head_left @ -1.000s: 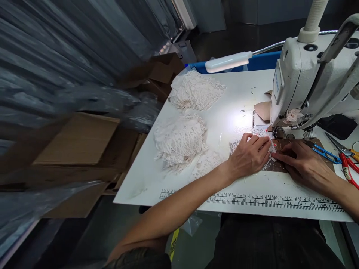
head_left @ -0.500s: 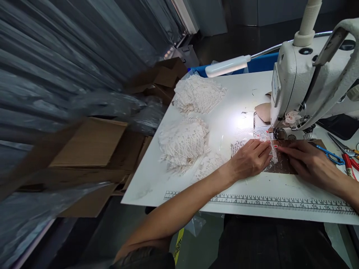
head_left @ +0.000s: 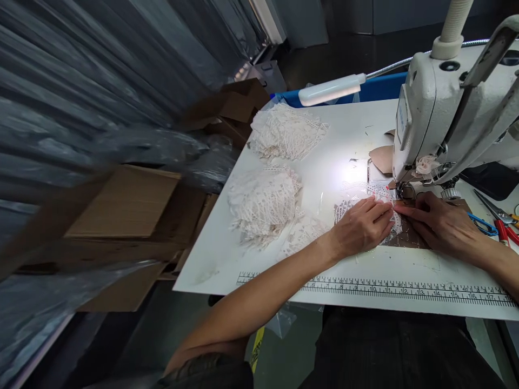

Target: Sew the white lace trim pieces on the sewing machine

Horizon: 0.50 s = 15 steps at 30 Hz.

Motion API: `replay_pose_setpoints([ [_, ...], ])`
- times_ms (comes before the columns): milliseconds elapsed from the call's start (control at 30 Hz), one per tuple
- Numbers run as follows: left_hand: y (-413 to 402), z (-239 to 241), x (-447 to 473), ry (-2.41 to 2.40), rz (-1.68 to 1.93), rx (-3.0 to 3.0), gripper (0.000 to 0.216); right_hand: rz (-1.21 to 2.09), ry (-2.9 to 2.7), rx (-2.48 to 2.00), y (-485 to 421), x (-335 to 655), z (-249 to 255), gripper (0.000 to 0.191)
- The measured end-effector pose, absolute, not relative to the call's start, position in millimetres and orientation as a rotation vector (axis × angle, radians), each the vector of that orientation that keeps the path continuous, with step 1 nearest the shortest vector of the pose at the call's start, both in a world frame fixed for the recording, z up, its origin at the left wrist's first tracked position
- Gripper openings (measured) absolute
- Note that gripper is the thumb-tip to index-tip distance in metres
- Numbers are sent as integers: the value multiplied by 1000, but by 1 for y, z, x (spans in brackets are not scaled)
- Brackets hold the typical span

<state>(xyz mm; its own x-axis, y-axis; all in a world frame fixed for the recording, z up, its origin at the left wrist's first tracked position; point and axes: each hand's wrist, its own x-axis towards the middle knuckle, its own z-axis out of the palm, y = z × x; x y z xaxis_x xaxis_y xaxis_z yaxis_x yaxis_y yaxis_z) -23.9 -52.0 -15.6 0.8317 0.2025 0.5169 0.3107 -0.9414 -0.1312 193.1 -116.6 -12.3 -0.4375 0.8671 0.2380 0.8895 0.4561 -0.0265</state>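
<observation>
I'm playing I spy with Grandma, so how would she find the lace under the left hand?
Find the big white sewing machine on the right. Just in front, the left hand rests on a white lace piece. Unlike the heaped lace piles farther left, this one lies mostly flat under that hand.

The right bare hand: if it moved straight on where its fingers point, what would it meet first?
Probably the left bare hand, whose fingertips lie just ahead over white openwork lace; whether the hands touch is unclear.
</observation>
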Motion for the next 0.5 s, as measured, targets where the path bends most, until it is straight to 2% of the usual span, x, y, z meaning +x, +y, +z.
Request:
replay_pose_setpoints([
  [267,-53,-16,-25,-437,-740,-2788,20,136,-2288,-1460,-126,197,-10,39],
  [500,-54,-17,-24,-466,-778,-2782,19,7,-2360,-1304,-133,188,-9,34],
])
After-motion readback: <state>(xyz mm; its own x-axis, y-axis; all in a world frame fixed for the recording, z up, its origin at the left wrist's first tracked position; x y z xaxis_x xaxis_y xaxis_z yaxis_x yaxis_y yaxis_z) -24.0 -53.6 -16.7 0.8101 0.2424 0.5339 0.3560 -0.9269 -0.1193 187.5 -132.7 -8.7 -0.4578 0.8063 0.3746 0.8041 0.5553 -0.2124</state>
